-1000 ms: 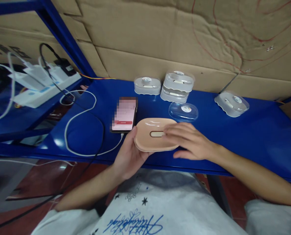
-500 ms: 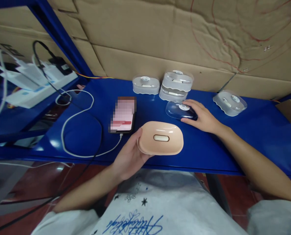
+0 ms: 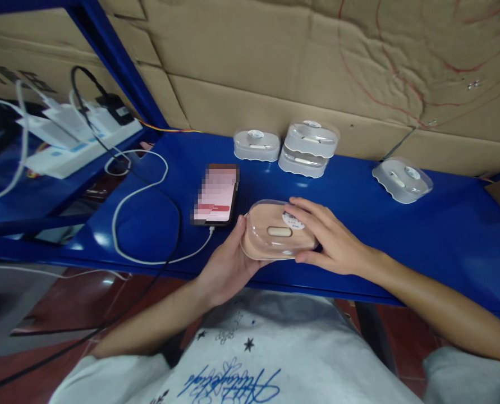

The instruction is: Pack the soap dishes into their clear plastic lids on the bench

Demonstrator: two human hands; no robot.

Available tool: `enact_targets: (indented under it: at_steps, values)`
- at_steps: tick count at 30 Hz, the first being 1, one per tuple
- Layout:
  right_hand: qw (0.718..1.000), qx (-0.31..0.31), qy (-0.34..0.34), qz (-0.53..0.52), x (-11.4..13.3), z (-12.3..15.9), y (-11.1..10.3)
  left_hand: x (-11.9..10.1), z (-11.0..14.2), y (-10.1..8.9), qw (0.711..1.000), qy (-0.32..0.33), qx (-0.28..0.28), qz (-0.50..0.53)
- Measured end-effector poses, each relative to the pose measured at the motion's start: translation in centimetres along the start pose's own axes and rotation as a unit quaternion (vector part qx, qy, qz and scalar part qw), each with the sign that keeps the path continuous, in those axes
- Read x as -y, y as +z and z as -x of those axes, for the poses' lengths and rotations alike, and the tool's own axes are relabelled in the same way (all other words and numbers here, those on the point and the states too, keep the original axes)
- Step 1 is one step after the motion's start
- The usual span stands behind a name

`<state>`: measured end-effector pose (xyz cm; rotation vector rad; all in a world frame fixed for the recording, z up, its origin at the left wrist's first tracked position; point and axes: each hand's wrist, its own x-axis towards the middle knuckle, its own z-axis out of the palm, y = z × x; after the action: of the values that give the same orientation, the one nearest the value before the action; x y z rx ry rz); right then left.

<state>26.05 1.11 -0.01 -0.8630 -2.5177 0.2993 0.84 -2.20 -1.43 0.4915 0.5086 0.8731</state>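
A peach-coloured oval soap dish (image 3: 260,231) with a pale slot in its middle is held above the table's front by my left hand (image 3: 228,261). The thumb lies at its left rim and the fingers go underneath, partly hidden. A clear domed plastic lid (image 3: 270,210) with a round white sticker covers the dish. My right hand (image 3: 338,238) grips the lid's right end, fingers over the top and thumb low at the side. Whether the lid sits fully down on the rim, I cannot tell.
Grey lidded dishes stand along the back of the blue table (image 3: 401,247): a single one (image 3: 256,147), a stack of two (image 3: 306,154), and another at right (image 3: 402,180). A phone (image 3: 216,196) on a white cable lies left of my hands; a power strip (image 3: 81,151) is further left.
My right hand has left the dish, picked up the clear lid from the table and brought it over the dish. The left hand has kept hold of the dish.
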Motion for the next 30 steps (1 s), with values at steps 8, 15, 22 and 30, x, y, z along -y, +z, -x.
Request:
enact_targets:
  at_steps: [8,15,22,30]
  values:
    - [0.999,0.001,-0.033,0.029,0.2,-0.2,-0.3,0.0,0.0,-0.1,1.000,0.007,0.019,0.004]
    - [0.998,-0.004,-0.043,0.042,0.7,-0.4,-0.1,0.3,0.0,-0.7,0.998,0.044,0.033,-0.033]
    - [0.998,-0.008,-0.053,0.046,0.2,0.0,0.3,0.2,0.1,-0.5,0.998,0.048,-0.018,-0.047]
    - [0.986,-0.042,-0.156,0.032,-0.5,0.0,-0.1,-0.5,0.1,-0.5,0.998,0.005,-0.055,-0.017]
